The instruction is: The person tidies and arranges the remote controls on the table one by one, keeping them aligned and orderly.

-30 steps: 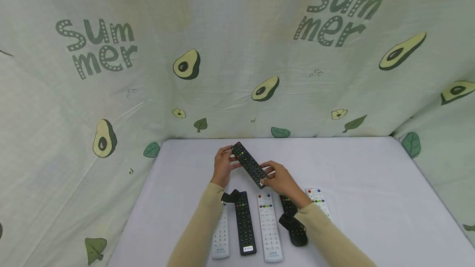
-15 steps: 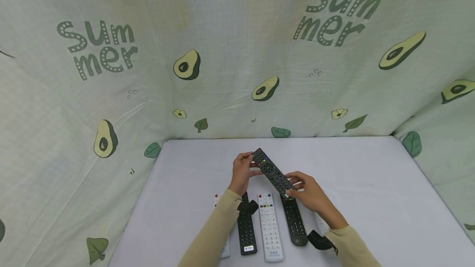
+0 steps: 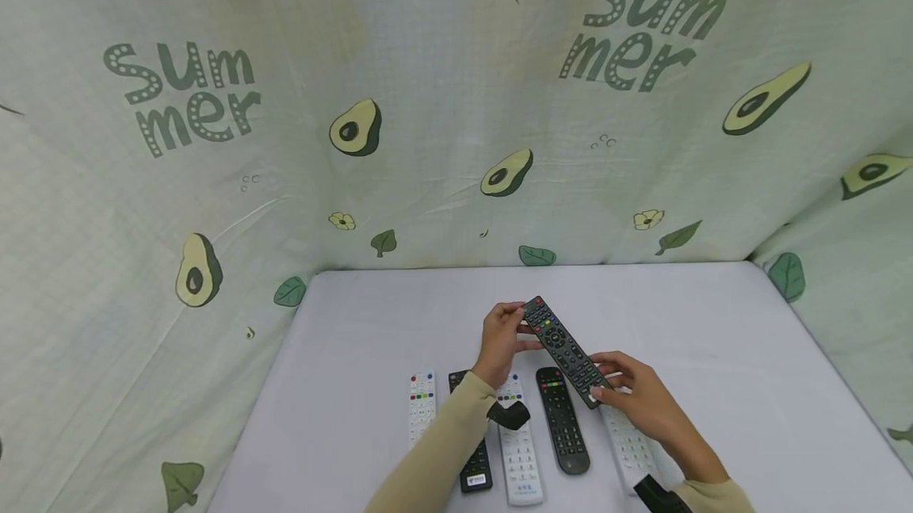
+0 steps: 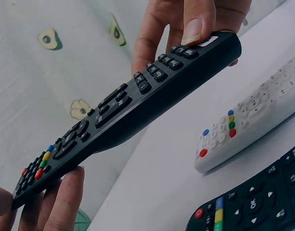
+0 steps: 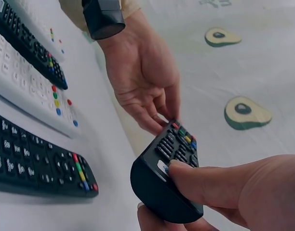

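Both hands hold one black remote control [image 3: 567, 350] above the table, tilted with its buttons facing up. The left hand [image 3: 502, 341] pinches its far end, the one with the coloured buttons. At the near end, marked by a small white label, the right hand [image 3: 637, 394] grips it with the thumb [image 5: 200, 180] on top and fingers beneath. Below it lie a black remote [image 3: 562, 422] with a rounded end and, partly under the right hand and wrist, a white remote [image 3: 629, 449].
Farther left in the row lie a white remote [image 3: 521, 461], a black remote [image 3: 476, 469] and another white remote [image 3: 422, 402], partly covered by the left sleeve [image 3: 438, 449]. The white table [image 3: 371, 323] meets a printed cloth backdrop [image 3: 428, 101] at its back edge.
Both hands have carried the held black remote rightward and slightly nearer, from above the middle of the row to above its right end. The grip looks the same.
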Available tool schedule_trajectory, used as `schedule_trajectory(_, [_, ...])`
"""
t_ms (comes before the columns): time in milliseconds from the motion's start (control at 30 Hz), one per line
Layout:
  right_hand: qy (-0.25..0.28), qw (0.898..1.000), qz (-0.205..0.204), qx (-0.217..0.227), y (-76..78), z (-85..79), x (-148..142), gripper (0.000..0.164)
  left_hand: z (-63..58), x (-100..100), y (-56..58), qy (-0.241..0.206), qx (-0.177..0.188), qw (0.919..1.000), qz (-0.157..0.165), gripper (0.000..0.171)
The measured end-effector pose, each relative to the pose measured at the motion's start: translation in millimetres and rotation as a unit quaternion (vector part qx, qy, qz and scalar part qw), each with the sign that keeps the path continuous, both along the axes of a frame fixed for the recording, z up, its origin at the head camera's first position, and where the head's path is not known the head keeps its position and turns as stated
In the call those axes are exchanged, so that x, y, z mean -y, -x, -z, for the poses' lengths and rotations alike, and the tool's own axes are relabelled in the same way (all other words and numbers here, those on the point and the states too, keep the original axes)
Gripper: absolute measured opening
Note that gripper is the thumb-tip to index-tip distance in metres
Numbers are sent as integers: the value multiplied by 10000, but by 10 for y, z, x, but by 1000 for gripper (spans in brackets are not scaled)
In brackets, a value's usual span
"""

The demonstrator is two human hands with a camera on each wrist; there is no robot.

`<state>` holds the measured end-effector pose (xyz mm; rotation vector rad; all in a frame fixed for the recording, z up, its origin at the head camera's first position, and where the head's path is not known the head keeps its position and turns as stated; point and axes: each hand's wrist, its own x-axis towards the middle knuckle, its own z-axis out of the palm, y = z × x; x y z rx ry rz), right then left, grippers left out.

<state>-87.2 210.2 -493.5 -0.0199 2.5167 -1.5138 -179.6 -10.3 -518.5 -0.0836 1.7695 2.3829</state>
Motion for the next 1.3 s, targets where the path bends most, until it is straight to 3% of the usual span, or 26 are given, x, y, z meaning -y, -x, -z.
schedule_trajectory(533, [105,9989,327,307,-383,210,-453,59,97,-489,-233,-272,306,9982,431,20])
schedule_trajectory(767, [-103,9981,499,333,-485,293,-629,59,145,-688,-293,-277,323,9970,654,21])
schedule_trajectory(933, [-84,9955,649,683,-520,338,-711,63,183,-767,-312,-431,501,9924,1040,33])
schedule_trajectory(1100, [-106,9948,781,645,-582,415,-778,63,214,-828,-321,-578,737,9822,1630,45])
schedule_trajectory(1300, [-301,9943,751,687,-636,477,-866,65,210,-921,-383,-590,748,9748,2018,52])
